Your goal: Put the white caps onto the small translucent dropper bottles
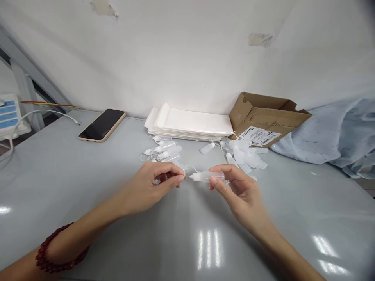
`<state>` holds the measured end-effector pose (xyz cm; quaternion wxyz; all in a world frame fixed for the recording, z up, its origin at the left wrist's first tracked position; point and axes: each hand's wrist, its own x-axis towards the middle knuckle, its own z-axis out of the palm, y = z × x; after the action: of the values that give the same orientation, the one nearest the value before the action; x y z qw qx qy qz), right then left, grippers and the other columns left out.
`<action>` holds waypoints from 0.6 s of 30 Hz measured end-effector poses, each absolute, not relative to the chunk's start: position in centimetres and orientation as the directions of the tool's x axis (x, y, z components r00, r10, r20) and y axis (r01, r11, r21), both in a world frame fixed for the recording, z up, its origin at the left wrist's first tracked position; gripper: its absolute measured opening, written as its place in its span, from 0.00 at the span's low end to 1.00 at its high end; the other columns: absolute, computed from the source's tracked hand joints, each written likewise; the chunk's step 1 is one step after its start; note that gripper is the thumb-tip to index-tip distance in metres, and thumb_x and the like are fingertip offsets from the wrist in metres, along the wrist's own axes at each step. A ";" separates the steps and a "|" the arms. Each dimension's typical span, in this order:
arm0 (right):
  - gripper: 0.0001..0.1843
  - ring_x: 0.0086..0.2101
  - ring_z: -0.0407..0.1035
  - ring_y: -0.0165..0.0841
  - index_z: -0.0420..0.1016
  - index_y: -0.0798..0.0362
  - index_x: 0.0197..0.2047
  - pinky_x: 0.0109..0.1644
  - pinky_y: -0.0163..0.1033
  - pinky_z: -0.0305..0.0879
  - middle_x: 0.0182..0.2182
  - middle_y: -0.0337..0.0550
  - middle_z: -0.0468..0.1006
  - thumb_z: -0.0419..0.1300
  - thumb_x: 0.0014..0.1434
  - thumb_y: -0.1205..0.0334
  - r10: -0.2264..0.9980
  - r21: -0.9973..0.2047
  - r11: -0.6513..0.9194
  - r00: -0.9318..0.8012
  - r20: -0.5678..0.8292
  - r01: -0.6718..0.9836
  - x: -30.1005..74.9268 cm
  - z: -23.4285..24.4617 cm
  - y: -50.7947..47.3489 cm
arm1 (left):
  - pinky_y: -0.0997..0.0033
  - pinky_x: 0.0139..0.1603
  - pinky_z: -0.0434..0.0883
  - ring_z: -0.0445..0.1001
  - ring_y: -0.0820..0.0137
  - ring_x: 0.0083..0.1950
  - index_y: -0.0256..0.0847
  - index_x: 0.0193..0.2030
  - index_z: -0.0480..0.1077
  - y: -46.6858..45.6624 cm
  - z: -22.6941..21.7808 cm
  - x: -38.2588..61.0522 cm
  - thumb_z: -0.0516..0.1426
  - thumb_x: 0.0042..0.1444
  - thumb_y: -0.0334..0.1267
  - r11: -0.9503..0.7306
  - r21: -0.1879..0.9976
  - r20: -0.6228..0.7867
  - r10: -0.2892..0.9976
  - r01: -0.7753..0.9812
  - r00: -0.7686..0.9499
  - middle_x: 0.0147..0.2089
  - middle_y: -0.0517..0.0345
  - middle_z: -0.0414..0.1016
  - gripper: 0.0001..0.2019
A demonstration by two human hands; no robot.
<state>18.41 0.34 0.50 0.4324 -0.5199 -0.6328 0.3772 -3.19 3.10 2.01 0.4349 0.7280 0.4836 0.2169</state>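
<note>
In the middle of the head view, my right hand (240,191) grips a small translucent squeeze bottle (203,176) between thumb and fingers. The bottle lies level, its thin needle tip pointing left. My left hand (159,183) pinches a small cap (184,171) beside that tip, and a white strap loops from there back to the bottle's neck. My fingertips partly hide the cap, so I cannot tell whether it touches the needle. Behind my left hand lies a group of similar bottles (168,150). A larger heap of bottles (244,154) is behind my right hand.
A stack of white padded envelopes (196,121) lies against the wall. To its right stands an open cardboard box (268,121) beside a pale blue cloth (325,132). A phone (102,125) and a white cable (43,111) are at the left on the glossy grey table (181,238).
</note>
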 end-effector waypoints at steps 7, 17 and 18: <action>0.06 0.28 0.68 0.31 0.73 0.49 0.39 0.34 0.38 0.63 0.23 0.36 0.74 0.59 0.60 0.58 0.963 -0.891 0.265 -0.140 0.229 0.368 18.2 0.1 0.1 | 0.74 0.30 0.63 0.67 0.72 0.30 0.40 0.31 0.71 3.1 1.8 -3.0 0.52 0.60 0.42 -0.190 0.830 -0.077 0.892 0.525 0.446 0.27 0.62 0.70 0.12; 0.07 0.27 0.68 0.30 0.74 0.50 0.40 0.31 0.35 0.62 0.22 0.36 0.74 0.58 0.60 0.59 0.966 -0.900 0.243 -0.172 0.191 0.362 18.0 -0.3 -0.2 | 0.75 0.29 0.62 0.65 0.74 0.28 0.40 0.29 0.71 2.9 1.6 -2.8 0.51 0.59 0.38 -0.255 0.818 -0.028 0.877 0.516 0.479 0.26 0.63 0.70 0.11; 0.07 0.27 0.69 0.30 0.74 0.51 0.40 0.31 0.35 0.63 0.23 0.36 0.74 0.58 0.60 0.58 0.967 -0.902 0.238 -0.175 0.185 0.360 18.0 -0.3 -0.2 | 0.75 0.28 0.62 0.65 0.74 0.28 0.39 0.29 0.71 2.9 1.7 -2.8 0.51 0.59 0.37 -0.257 0.818 -0.025 0.878 0.515 0.478 0.26 0.63 0.70 0.11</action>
<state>17.96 -0.20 -0.30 0.4102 -0.4941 -0.6712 0.3702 -2.82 2.90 1.65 0.4020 0.7599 0.4582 0.2257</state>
